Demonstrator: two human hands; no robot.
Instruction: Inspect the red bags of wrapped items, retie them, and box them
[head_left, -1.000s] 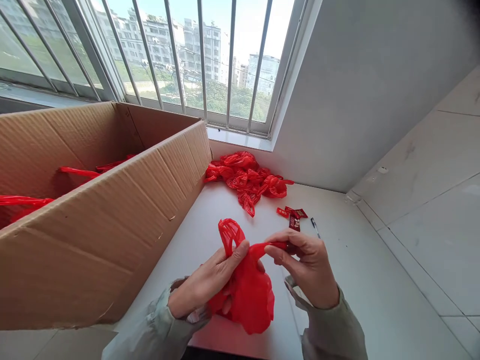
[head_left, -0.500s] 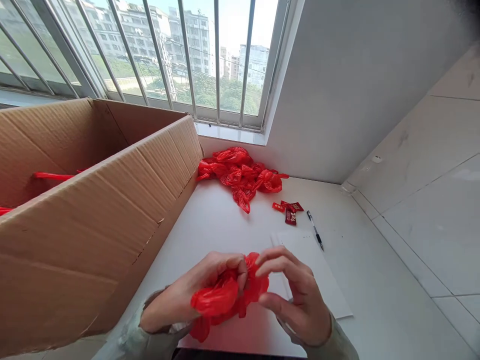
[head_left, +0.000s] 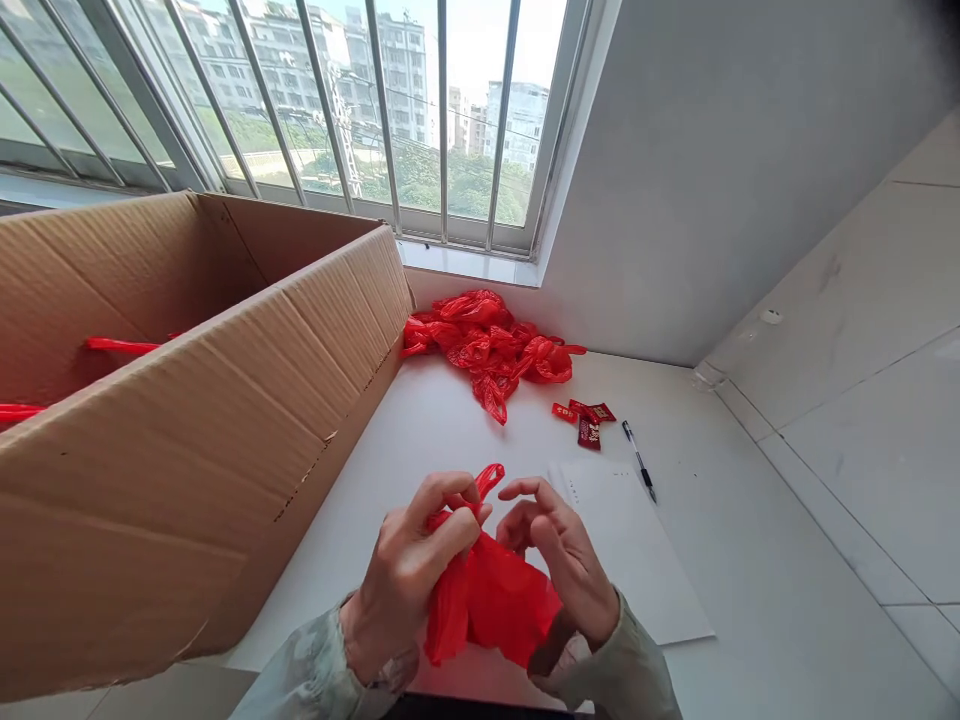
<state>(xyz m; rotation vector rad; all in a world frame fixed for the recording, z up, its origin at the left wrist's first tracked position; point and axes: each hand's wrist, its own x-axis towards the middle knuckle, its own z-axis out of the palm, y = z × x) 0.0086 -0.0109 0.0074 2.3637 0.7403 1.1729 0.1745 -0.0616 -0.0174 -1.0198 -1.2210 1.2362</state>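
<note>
A red plastic bag (head_left: 510,600) hangs over the near part of the white table, a handle loop poking up at its top. My left hand (head_left: 420,565) is closed round the gathered upper part of the bag. Just to the right, my right hand (head_left: 566,560) has its fingers bent and apart, with nothing visible between them. It is close beside the bag, and part of the bag hangs in front of its wrist; whether the lower fingers touch the plastic is hard to make out.
A large cardboard box (head_left: 315,440) stands at the left with red plastic inside. Crumpled red bags (head_left: 487,345) lie by the wall. Small red packets (head_left: 589,430), a pen (head_left: 640,462) and white paper (head_left: 637,560) lie on the table (head_left: 757,560). Behind is a barred window (head_left: 442,130).
My left hand has turned and risen, and the bag now hangs down spread out instead of bunched. The right hand has shifted slightly left and up. The view has moved slightly.
</note>
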